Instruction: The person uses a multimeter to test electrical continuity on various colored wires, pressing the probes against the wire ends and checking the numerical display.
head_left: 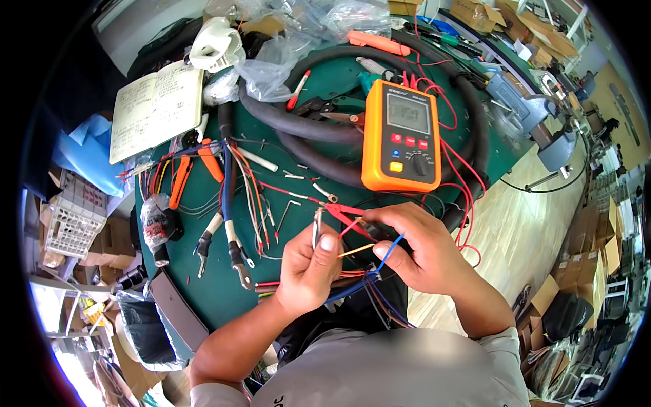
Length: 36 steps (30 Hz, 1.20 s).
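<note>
My left hand (312,268) is closed round a slim silver metal piece (317,227), pointing upward, with a thin yellow wire (356,249) beside the thumb. My right hand (413,251) is closed on thin colored wires, among them a blue one (390,247); a dark piece under its index finger is partly hidden. Just beyond my fingers lie red clip leads (341,211). An orange meter (400,137) with a screen and red leads rests above them on the green work mat (190,264). More wire bundles (339,290) hang below my hands.
An open notebook (156,108), orange-handled tools (180,182) and cables with lugs (241,268) lie leftward. A thick black cable (298,146) coils behind the meter, near plastic bags (268,74). A grey bench vise (529,119) stands right. Cardboard boxes (580,271) line the floor's right side.
</note>
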Each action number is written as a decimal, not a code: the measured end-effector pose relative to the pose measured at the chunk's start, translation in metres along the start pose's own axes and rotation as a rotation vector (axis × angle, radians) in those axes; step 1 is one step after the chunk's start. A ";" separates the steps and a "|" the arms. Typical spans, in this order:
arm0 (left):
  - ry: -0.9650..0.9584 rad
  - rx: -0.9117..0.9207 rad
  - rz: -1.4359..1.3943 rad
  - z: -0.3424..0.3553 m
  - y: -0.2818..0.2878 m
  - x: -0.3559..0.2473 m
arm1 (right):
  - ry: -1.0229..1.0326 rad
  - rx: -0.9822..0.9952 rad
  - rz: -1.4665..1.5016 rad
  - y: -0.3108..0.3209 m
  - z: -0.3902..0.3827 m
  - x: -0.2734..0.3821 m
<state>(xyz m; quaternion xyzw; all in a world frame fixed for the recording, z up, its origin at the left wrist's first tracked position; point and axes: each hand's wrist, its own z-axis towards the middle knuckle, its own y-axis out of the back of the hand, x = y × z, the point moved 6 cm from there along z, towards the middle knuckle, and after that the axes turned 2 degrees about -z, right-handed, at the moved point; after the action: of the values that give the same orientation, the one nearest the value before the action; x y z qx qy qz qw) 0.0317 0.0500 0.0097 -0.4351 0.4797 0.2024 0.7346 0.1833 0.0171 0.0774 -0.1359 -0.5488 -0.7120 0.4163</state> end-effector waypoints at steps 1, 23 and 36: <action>0.010 -0.025 0.051 -0.002 0.000 -0.002 | -0.031 0.044 0.031 -0.003 0.002 0.000; -0.025 -0.013 0.004 0.001 0.003 0.001 | 0.075 -0.150 -0.084 -0.007 0.021 0.004; -0.122 0.000 0.170 0.000 -0.004 -0.003 | -0.228 -0.210 0.557 -0.022 0.017 -0.002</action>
<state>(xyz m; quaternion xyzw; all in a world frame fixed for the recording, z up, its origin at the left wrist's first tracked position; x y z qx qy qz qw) 0.0334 0.0482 0.0142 -0.3796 0.4694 0.2902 0.7425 0.1640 0.0346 0.0674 -0.4021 -0.4570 -0.6036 0.5149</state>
